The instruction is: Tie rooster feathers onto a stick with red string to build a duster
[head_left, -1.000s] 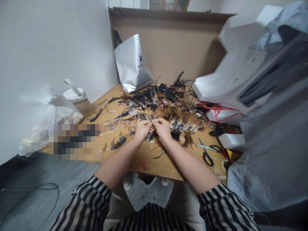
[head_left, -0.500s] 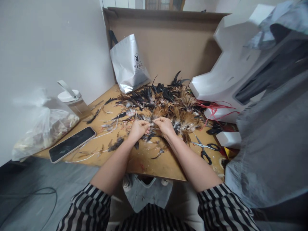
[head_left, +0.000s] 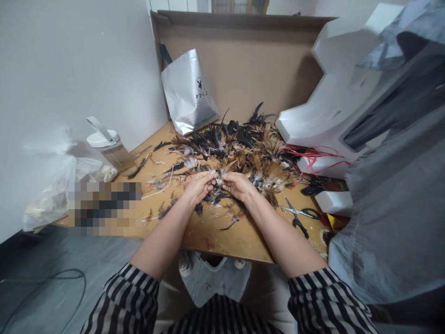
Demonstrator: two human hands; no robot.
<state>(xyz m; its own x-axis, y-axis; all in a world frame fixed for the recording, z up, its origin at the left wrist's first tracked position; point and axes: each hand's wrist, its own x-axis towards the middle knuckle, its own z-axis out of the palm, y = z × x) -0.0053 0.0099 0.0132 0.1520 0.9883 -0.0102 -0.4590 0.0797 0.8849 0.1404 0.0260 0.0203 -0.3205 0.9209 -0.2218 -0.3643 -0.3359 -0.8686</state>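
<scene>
Pinching a small grey-white feather tuft (head_left: 219, 181) between their fingertips, the left hand (head_left: 199, 187) and right hand (head_left: 239, 186) are close together over the brown wooden tabletop (head_left: 229, 243). Heaped brown-and-black feathers (head_left: 273, 174) lie just beyond; black-handled metal scissors (head_left: 296, 213) lie at right.

Craft workshop is suggested, though a home work corner cannot be ruled out. Table (head_left: 232, 240) is strewn with loose feathers (head_left: 271, 174); scissors (head_left: 295, 212) and red string (head_left: 314, 159) are seen at right. Drink bottle (head_left: 117, 154) and silver bag (head_left: 186, 95) are set farther back. Rear is closed by brown board (head_left: 257, 60).
</scene>
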